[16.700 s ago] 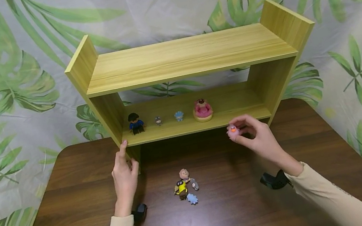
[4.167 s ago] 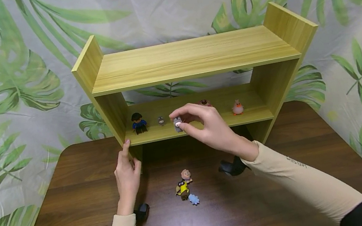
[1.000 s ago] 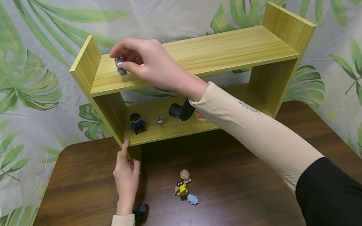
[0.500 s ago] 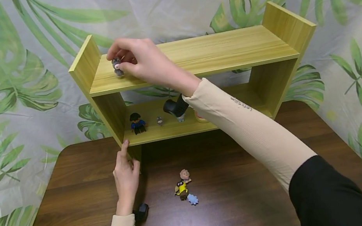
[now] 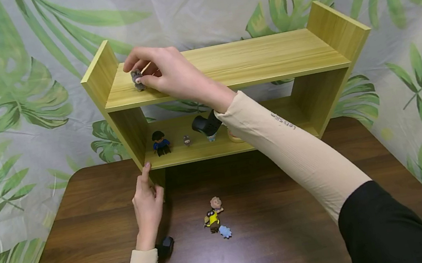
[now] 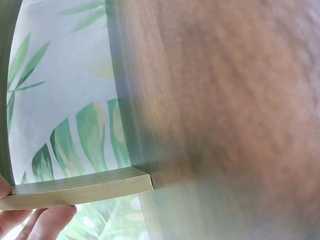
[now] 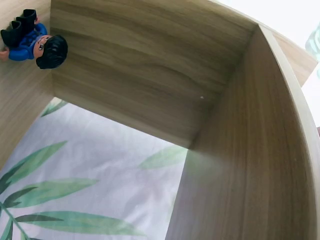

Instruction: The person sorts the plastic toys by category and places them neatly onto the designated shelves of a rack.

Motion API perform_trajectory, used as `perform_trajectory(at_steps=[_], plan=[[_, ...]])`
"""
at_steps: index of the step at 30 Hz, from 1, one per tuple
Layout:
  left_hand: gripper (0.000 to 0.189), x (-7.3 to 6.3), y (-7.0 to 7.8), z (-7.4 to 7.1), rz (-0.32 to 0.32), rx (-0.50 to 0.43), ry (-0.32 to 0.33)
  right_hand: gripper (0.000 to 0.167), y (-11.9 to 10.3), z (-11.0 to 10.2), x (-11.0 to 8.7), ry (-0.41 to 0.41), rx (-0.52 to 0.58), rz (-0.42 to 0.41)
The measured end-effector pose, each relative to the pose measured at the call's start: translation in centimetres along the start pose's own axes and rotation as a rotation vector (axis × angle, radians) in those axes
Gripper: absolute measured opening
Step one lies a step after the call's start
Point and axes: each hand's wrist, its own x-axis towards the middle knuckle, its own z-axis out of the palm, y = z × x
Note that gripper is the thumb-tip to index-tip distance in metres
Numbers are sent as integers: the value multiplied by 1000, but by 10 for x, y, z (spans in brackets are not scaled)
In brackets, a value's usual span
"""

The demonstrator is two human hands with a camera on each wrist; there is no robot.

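Note:
My right hand (image 5: 172, 71) pinches a small grey animal figurine (image 5: 137, 81) between thumb and fingers, upright at the left end of the top board of a wooden shelf (image 5: 257, 59). Its feet are right at the board's surface in the head view. Lower down, my left hand (image 5: 148, 203) grips the shelf's left side panel (image 6: 90, 190), with fingers (image 6: 55, 220) on one face and the thumb on the other. On the middle board stand a boy figure (image 5: 161, 143) in blue, a tiny grey figurine (image 5: 186, 140) and a blue-and-white one (image 5: 211, 138), partly behind the wrist camera.
A round yellow base (image 5: 233, 136) shows beside my right sleeve (image 5: 290, 137), which hides the board's right part. On the brown table (image 5: 286, 239) lie a pinkish figurine (image 5: 216, 203), a yellow-and-brown one (image 5: 212, 221) and a light-blue scalloped piece (image 5: 225, 232). A leaf-patterned cloth (image 5: 196, 9) hangs behind.
Earlier my right hand set a pink figurine on the middle board's right, then lifted the grey figurine from table to top board. Lately it has shifted slightly left and down. My left hand stays put.

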Motion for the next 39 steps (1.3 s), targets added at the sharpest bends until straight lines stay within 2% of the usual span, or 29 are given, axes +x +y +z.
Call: perform_trajectory(at_steps=[16,24,29,39], plan=[[86,1,0,1,-5,2,9,26,-2,-7,-7,29,-23,45],[87,1,-1,1,1,3,4,26,1,-14,-18,94,25,-22],[87,1,-1,1,-3,0,2,25,1,-17,-24,117,63,-21],[86,1,-1,1,-9,-6,2,20,1,-24,-50,165,145,-73]])
